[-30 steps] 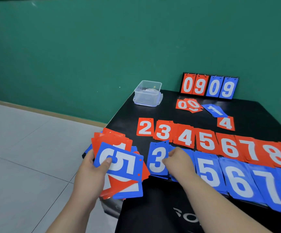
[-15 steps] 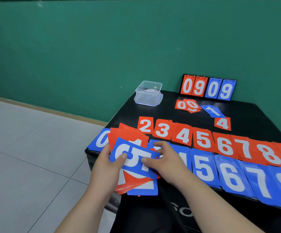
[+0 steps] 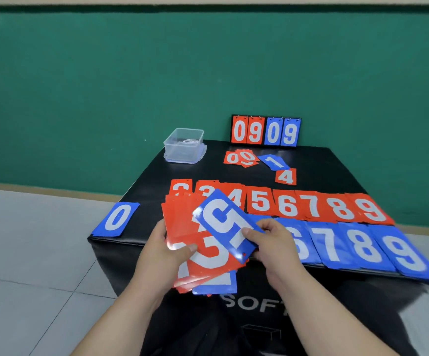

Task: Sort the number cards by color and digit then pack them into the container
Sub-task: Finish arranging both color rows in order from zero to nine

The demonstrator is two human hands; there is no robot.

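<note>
- Number cards [image 3: 208,260] not yet sorted form a loose red-and-blue fan in the left hand [image 3: 162,255], over the near-left corner of the black box [image 3: 324,165]. The fingers curl under the fan and the thumb presses on a red 3 on top.
- The right hand [image 3: 272,242] pinches the blue 5 card [image 3: 223,222] by its lower end between thumb and fingers. The card is tilted and raised just above the fan.
- Sorted so far: a red row [image 3: 311,206] runs from 2 to 9 across the box. A blue row [image 3: 362,247] lies just in front of it, showing 6 to 9; its lower digits are hidden behind the hands.
- A blue 0 card [image 3: 117,218] lies by itself at the left edge of the box.
- Behind the rows, some red 0 cards [image 3: 239,158], a blue 1 card [image 3: 273,161] and a red 4 card [image 3: 286,176] lie loose, outside any row.
- Sorting looks well along but unfinished. The fan has to be dealt out, the strays need places, and packing has not begun.
- The container [image 3: 184,146], a clear plastic tub, stands open at the back-left corner, well apart from both hands. No number cards are inside. Something pale shows at its bottom, too unclear to name, and it seems to rest on its own lid.
- A flip scoreboard [image 3: 264,131] stands against the green wall, showing 09 in red and 09 in blue.
</note>
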